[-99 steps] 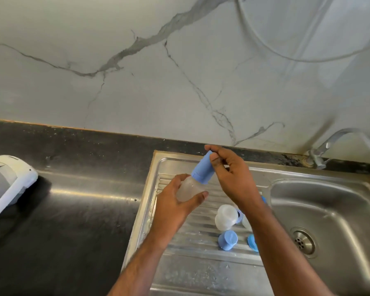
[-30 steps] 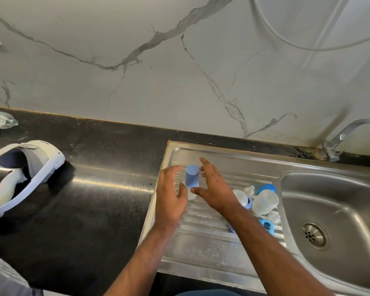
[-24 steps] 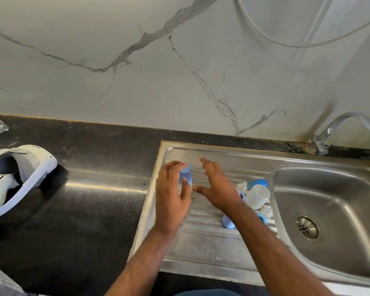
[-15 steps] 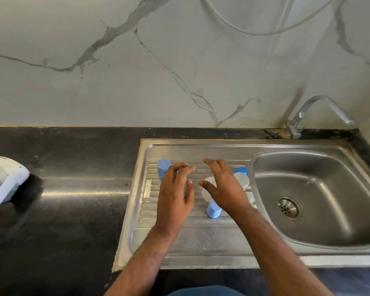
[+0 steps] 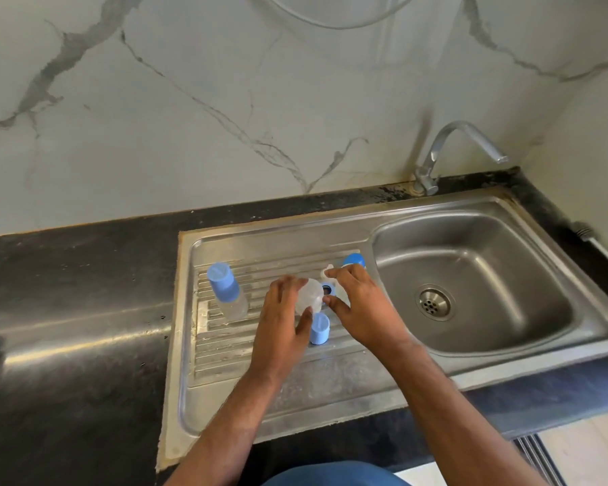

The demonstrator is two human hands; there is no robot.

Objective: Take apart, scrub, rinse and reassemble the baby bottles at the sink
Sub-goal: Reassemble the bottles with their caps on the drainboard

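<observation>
On the ridged part of the shiny steel sink (image 5: 278, 387), left of its bowl, the next step looks like joining parts, so keep the clear plastic bottle (image 5: 309, 295) upright in the gripping left hand (image 5: 282, 319) while the right hand (image 5: 360, 303) pinches a small clear teat (image 5: 328, 271).

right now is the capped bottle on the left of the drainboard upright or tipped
Upright: the assembled baby bottle stands on the drainboard, blue cap on top, no hand touching it.
</observation>
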